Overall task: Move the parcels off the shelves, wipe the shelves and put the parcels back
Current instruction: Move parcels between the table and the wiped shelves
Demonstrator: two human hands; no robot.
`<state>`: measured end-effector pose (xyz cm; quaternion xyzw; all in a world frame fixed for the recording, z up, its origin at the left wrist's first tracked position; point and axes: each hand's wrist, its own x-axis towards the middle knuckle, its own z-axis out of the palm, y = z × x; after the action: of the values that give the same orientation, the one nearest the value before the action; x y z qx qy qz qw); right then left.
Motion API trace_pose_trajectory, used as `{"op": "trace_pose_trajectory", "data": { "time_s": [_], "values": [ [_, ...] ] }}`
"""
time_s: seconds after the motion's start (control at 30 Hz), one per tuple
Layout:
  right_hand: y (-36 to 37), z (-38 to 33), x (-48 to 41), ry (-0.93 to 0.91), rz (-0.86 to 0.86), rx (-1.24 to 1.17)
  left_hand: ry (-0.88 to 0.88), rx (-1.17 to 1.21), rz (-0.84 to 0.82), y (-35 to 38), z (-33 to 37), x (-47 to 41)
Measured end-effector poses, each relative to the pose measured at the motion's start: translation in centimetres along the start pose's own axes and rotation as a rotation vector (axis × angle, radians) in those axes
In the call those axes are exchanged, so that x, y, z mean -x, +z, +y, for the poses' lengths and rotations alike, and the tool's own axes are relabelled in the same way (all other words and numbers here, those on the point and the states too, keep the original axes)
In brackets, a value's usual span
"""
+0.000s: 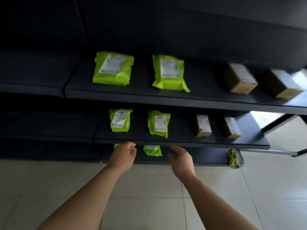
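Left hand (123,155) and right hand (181,159): both released, holding nothing. Green parcel (152,150) lies between them on bottom shelf (207,157).

The middle shelf (207,144) covers the top of the bottom green parcel (152,151); labels (160,124) are unreadable.

The middle shelf (182,131) overhangs the bottom shelf (201,157), leaving a low gap; a green parcel (152,151) sits inside, with bare board rightward to the cloth (233,159).
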<state>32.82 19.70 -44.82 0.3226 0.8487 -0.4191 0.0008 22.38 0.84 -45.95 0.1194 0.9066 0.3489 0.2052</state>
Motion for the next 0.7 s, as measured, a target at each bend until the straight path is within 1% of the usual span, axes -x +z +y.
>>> {"op": "trace_pose_trajectory", "data": {
  "time_s": [0.13,0.2,0.33,0.47,0.53,0.7],
  "values": [
    [-2.6,-1.5,2.1,0.024,0.02,-0.058,0.042,0.013,-0.027,-1.6,3.2,1.6],
    [-6.4,-3.1,5.2,0.018,0.076,-0.082,0.131,0.0,-0.046,-3.6,7.0,3.8],
    [-11.5,-4.5,9.3,0.021,0.194,-0.084,0.262,-0.015,-0.089,-5.1,12.5,6.7],
    [-15.4,-4.5,13.5,0.056,0.341,-0.106,0.368,-0.011,-0.146,-5.0,16.9,9.2],
    [-17.4,-3.7,15.4,0.075,0.43,-0.122,0.42,-0.009,-0.164,-4.2,19.4,10.2],
    [-21.3,-1.1,19.8,0.17,0.574,-0.14,0.535,-0.011,-0.226,-1.3,24.6,12.8]
  ]
}}
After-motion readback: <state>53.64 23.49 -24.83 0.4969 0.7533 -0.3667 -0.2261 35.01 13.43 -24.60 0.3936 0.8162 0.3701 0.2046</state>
